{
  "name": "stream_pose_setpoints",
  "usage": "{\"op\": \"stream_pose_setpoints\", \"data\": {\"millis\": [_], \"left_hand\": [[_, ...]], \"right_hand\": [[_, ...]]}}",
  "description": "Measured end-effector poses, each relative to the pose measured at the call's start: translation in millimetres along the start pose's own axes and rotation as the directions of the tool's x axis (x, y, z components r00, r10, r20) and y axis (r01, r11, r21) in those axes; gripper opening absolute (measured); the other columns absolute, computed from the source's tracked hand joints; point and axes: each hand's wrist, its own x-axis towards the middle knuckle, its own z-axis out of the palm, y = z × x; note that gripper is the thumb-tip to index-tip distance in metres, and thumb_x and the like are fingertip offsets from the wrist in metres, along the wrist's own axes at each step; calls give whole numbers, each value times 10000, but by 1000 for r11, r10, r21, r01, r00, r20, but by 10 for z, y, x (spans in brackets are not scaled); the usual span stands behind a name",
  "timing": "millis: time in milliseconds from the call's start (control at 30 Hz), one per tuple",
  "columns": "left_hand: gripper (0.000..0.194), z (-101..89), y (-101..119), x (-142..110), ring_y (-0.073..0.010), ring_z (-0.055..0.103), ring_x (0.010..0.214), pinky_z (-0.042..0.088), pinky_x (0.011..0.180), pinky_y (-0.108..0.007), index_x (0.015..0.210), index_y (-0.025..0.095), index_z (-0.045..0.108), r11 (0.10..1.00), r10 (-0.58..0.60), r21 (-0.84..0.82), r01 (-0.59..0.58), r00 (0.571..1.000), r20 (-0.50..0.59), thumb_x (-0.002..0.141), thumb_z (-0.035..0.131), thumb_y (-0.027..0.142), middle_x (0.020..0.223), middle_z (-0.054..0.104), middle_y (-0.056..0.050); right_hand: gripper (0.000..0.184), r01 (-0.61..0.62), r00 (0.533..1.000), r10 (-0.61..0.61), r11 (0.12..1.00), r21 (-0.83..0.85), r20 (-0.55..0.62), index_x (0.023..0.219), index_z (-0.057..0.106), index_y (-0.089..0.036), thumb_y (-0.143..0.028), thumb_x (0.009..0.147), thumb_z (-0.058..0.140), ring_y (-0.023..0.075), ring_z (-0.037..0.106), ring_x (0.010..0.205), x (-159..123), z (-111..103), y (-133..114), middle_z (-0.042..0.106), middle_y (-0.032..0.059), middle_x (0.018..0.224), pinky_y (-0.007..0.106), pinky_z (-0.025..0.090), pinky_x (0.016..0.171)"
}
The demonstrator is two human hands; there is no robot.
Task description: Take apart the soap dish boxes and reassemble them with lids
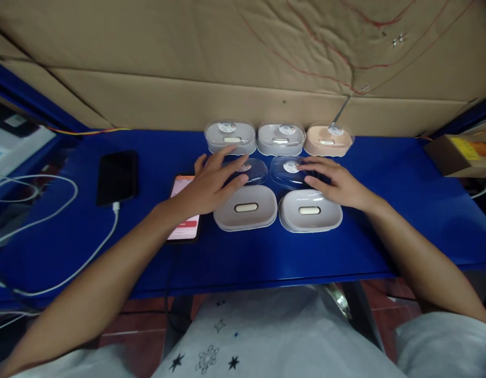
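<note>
My left hand (215, 181) is over a clear plastic lid (259, 170), fingers spread, the tips at or just above it; contact is hard to judge. A second clear lid (284, 179) with a round white sticker lies to its right. On that one rest the fingertips of my right hand (333, 181), stretched out and apart. Nearer to me sit two oval light-grey soap dishes, uncovered: the left dish (266, 205) and the right dish (327, 212), whose edge my right hand overlaps. Each has a cream oblong piece in its middle.
Along the back stand two lidded grey dishes, left (213, 139) and middle (268, 137), and a peach one (343, 140). A lit phone (186, 231) lies under my left wrist. Farther left are a dark phone (116, 177) and white cable (105, 249). Right: a cardboard box (443, 157).
</note>
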Motion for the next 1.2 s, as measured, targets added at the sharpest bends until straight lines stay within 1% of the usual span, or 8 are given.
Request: {"op": "stream_pose_setpoints", "data": {"millis": [133,233,500,633,800,967,1100,1200], "left_hand": [[597,-39,100,-91,-407,525,1452,300,1238,-656,1564,243,619,991,60,127,-46,993,-101,1128,378,573,1522,561,-203],[564,-37,107,-202,-392,588,1371,313,1213,-651,1544,253,620,984,107,150,-95,991,-75,1141,354,544,1459,633,-183],[663,-49,232,-441,-439,390,1634,108,1305,-745,1685,255,446,967,200,154,-202,979,29,1124,449,610,1780,400,-198],[822,-11,342,-498,-405,459,1596,215,1325,-666,1682,254,442,964,221,128,-231,971,93,1004,704,640,1747,458,-187],[767,18,359,-513,-372,519,1536,315,1288,-589,1643,285,486,980,181,65,-187,979,97,985,773,555,1670,559,-131],[713,-18,370,-498,-357,569,1452,390,1235,-531,1578,280,561,991,129,-37,-125,987,99,973,766,598,1577,615,-118],[947,-62,400,-523,-404,528,1481,334,1273,-591,1644,311,502,984,179,-58,-171,963,201,852,856,688,1626,558,-124],[1010,-81,428,-555,-407,509,1505,360,1267,-571,1680,341,455,977,213,-68,-202,939,270,822,912,613,1665,520,-117]], "right_hand": [[352,103,992,-98,993,-52,85,1368,739,-258,-452,1113,595,326,682,1372,-60,-63,-210,760,129,1394,560,501,1173],[474,145,970,-129,987,-65,208,1418,710,-228,-550,1075,653,342,689,1333,-145,-118,-377,743,152,1411,559,512,1137],[1091,43,899,-24,999,-33,438,1752,349,-303,-704,868,846,414,450,1610,-315,-145,-493,460,160,1757,650,385,1297],[1036,39,904,-24,999,-26,427,1740,383,-310,-640,882,863,402,482,1594,-317,-176,-534,478,144,1749,626,413,1301],[811,88,921,-71,996,-27,384,1650,548,-272,-579,949,816,359,622,1475,-294,-242,-610,635,144,1614,550,492,1255],[872,126,913,-114,992,-6,392,1671,512,-249,-622,943,811,375,555,1541,-284,-199,-637,576,169,1666,577,463,1273],[857,182,914,-175,983,17,365,1691,476,-237,-614,980,773,365,525,1567,-283,-96,-630,543,184,1691,579,440,1286],[875,185,911,-179,983,20,371,1696,469,-255,-606,965,795,368,514,1576,-300,-56,-629,530,184,1703,589,433,1289]]}}
